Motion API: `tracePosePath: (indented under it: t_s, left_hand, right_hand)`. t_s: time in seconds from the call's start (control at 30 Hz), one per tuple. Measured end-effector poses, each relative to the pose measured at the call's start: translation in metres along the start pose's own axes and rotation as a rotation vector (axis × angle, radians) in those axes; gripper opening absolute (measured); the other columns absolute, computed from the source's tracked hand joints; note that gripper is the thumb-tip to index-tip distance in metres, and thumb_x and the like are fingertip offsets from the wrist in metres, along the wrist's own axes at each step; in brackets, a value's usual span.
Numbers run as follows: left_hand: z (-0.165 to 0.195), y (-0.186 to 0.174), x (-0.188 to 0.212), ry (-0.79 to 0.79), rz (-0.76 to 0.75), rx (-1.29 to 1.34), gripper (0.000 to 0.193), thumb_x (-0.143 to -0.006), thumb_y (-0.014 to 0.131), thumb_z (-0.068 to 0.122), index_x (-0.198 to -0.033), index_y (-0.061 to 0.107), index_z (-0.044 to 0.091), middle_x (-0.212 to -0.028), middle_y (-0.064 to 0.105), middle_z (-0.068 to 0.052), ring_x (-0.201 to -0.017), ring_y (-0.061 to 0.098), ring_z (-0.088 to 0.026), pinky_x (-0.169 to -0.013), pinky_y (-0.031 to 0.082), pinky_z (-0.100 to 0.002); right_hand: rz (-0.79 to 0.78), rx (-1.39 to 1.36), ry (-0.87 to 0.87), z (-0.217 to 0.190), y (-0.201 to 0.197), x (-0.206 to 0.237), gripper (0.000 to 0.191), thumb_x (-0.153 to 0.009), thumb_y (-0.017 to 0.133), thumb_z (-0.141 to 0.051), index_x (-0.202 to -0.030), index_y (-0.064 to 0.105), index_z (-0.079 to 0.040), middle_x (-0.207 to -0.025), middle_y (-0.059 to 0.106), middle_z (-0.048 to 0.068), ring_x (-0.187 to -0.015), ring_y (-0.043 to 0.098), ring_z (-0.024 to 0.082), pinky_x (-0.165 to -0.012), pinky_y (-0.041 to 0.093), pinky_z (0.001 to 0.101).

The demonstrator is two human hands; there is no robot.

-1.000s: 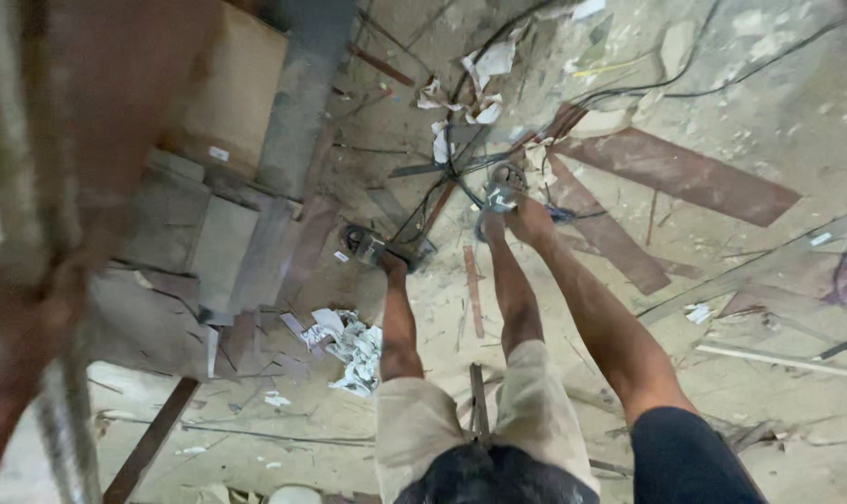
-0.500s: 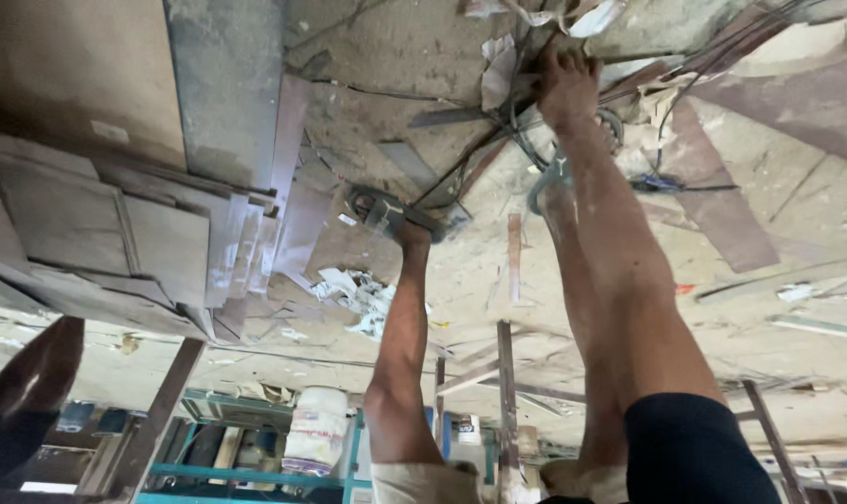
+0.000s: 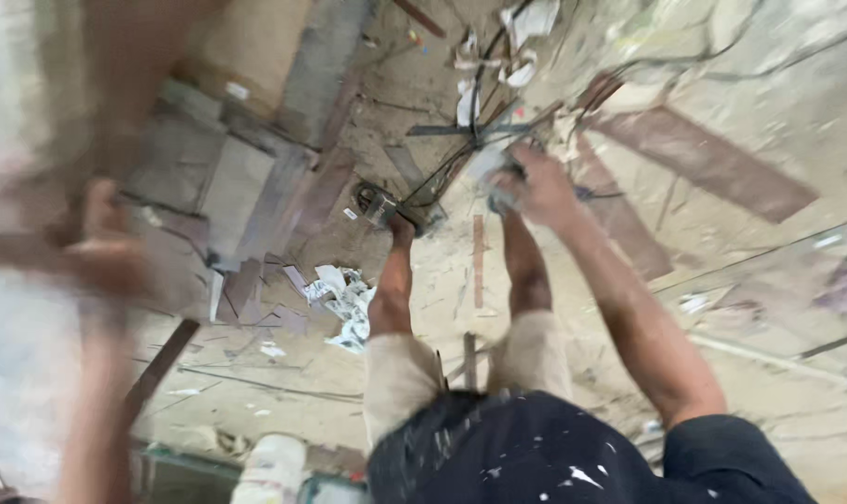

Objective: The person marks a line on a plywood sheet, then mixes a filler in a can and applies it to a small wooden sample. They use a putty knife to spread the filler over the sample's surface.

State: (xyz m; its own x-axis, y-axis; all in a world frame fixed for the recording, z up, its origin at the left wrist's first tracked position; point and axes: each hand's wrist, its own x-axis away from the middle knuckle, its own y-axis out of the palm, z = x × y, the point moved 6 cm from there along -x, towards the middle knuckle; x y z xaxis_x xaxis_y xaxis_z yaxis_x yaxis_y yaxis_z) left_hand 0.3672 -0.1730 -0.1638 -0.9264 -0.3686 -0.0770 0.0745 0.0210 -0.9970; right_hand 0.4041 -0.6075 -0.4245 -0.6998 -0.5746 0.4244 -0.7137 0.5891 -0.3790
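Down on the littered floor [image 3: 741, 299], the right hand [image 3: 540, 187] is closed on a pale, blurred object [image 3: 489, 168] beside tangled wires [image 3: 461, 159]. Left hand [image 3: 106, 247], blurred, seems wrapped around a post; grip unclear. Bare feet among scraps risk snagging the wires.

Person's own body: dark navy short-sleeved top [image 3: 554, 457] w/ white paint flecks, sleeve ending approx. at the elbow. Light beige knee-length shorts [image 3: 400, 373], creased and dusty. Lower legs bare, feet too blurred to tell footwear. Right hand [image 3: 540, 187] bare, no glove. Left hand [image 3: 106, 247] bare, badly motion-blurred.
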Motion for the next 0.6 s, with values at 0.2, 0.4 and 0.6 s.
tracePosePath:
  t_s: [0.2, 0.4, 0.6]
  left_hand:
    - [0.194, -0.024, 0.189, -0.544, -0.832, 1.237, 0.036, -0.085, 0.082, 0.017, -0.116, 0.069, 0.004, -0.105, 0.076, -0.009, -0.09, 0.07, -0.012, -0.078, 0.056, -0.028]
    - [0.223, -0.14, 0.256, -0.499, -0.781, 1.577, 0.013, -0.093, 0.072, 0.008, -0.092, 0.074, -0.004, -0.08, 0.074, -0.008, -0.067, 0.062, -0.01, -0.063, 0.053, -0.028]
    - [0.185, -0.157, 0.272, -0.596, -0.561, 1.888, 0.008, -0.093, 0.075, 0.006, -0.098, 0.076, 0.0, -0.086, 0.072, -0.005, -0.075, 0.06, -0.007, -0.065, 0.05, -0.026]
  right_hand:
    - [-0.164, 0.159, -0.391, -0.226, -0.056, 0.113, 0.044, -0.084, 0.077, -0.026, -0.119, 0.065, -0.002, -0.108, 0.073, 0.021, -0.096, 0.071, 0.038, -0.079, 0.057, 0.0462]
    - [-0.293, 0.26, -0.361, -0.295, -0.071, 0.211, 0.035, -0.068, 0.091, -0.027, -0.087, 0.07, -0.005, -0.075, 0.072, 0.016, -0.069, 0.073, 0.033, -0.061, 0.056, 0.0418]
    - [-0.347, 0.373, -0.558, -0.333, -0.045, 0.193, 0.036, -0.065, 0.088, -0.035, -0.08, 0.071, -0.007, -0.068, 0.07, 0.014, -0.062, 0.07, 0.029, -0.059, 0.054, 0.0402]
